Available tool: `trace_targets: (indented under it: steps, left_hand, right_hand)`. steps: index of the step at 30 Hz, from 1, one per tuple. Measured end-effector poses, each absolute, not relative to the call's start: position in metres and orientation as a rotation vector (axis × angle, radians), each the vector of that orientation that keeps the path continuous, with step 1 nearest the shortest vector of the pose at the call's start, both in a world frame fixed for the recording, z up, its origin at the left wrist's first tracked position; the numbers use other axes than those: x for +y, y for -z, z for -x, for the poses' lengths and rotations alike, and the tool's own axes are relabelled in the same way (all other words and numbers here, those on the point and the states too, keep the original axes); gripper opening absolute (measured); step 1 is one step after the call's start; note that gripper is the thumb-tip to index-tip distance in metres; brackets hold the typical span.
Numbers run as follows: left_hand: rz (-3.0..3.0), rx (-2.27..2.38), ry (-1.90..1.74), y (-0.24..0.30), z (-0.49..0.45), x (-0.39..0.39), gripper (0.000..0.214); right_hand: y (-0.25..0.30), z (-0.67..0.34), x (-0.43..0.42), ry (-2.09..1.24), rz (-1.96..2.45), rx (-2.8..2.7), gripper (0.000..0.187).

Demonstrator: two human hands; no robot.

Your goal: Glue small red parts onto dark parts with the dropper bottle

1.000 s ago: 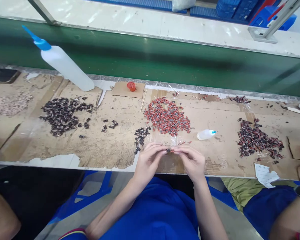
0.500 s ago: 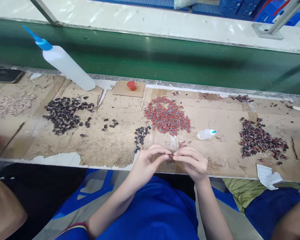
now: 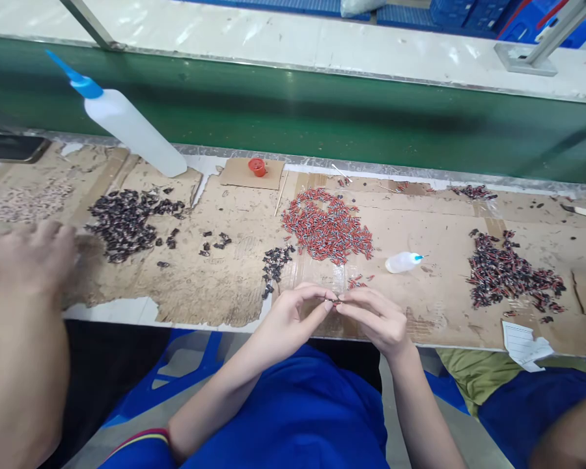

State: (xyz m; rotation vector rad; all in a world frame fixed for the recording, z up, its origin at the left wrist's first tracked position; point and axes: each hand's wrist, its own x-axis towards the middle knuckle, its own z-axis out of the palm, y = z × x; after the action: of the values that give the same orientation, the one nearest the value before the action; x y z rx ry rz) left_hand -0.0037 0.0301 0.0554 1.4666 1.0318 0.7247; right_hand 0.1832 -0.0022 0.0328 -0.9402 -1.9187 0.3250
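My left hand (image 3: 295,319) pinches a tiny dark part between thumb and forefinger, above the front of the bench. Tip to tip with it, my right hand (image 3: 378,319) is closed on a tiny red part (image 3: 335,304). Both pieces meet between the fingertips, which cover most of them; whether they are joined I cannot tell. Just beyond my hands lie a few loose red parts (image 3: 357,281) and a big pile of red-and-grey parts (image 3: 327,228). A small heap of black parts (image 3: 275,267) lies left of that pile. To the right rests a small squeeze bottle (image 3: 401,262).
A tall white bottle (image 3: 131,130) with a blue nozzle leans at the back left, near a black pile (image 3: 122,225). A red cup (image 3: 257,167) stands on cardboard. A co-worker's hand (image 3: 29,254) reaches in at left. Mixed parts (image 3: 512,270) lie at right.
The co-worker's hand at left has come onto the bench. My hands stay almost in place, fingertips slightly shifted around the small parts. The co-worker's arm at right has moved.
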Motion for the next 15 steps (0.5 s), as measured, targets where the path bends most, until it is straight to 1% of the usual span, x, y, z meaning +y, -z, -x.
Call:
trace_targets:
  steps: [3, 6, 8, 11, 15]
  left_hand:
    - [-1.538, 1.038, -0.753, -0.054, 0.001, 0.027, 0.015]
    - [-1.593, 1.060, -0.812, -0.051, -0.002, 0.025, 0.015]
    - [-1.631, 1.067, -0.847, -0.051, -0.004, 0.023, 0.014]
    - [-1.691, 1.069, -0.892, -0.052, -0.006, 0.023, 0.013]
    - [-1.739, 1.052, -0.958, -0.055, -0.006, 0.024, 0.012]
  right_hand:
    - [-0.034, -0.174, -0.009, -0.450, 1.048, -1.761, 0.024]
    - [-0.036, -0.159, -0.018, -0.576, 1.252, -1.424, 0.028]
    - [-0.039, -0.150, -0.022, -0.626, 1.349, -1.245, 0.023]
    - [-0.045, -0.142, -0.024, -0.650, 1.394, -1.145, 0.016]
    - [-0.054, -0.140, -0.024, -0.688, 1.409, -1.082, 0.019]
